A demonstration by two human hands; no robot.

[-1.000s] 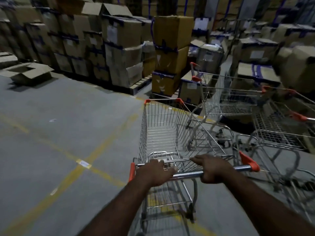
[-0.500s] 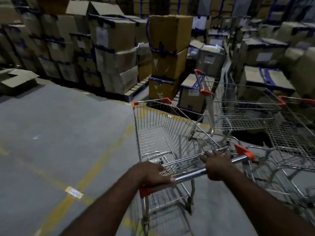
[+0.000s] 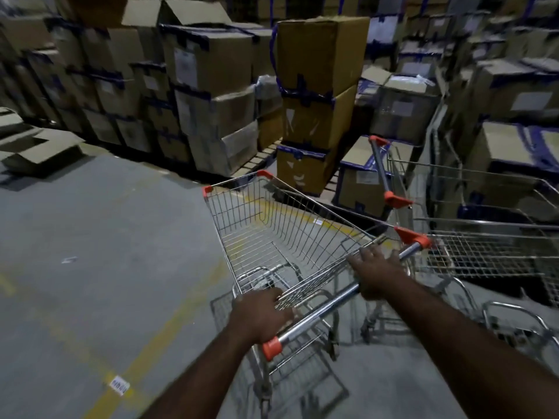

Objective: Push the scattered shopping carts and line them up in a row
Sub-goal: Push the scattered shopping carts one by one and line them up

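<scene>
Left hand and right hand both clamped on the chrome handle bar of the shopping cart; left sits at the bar's near, orange-capped end, right further up toward the far cap. Cart's long axis runs away from the hands, nose pointing forward-left at the stacked boxes. Just right of the right hand, a second cart stands close alongside, handle near the held cart's rim.
</scene>
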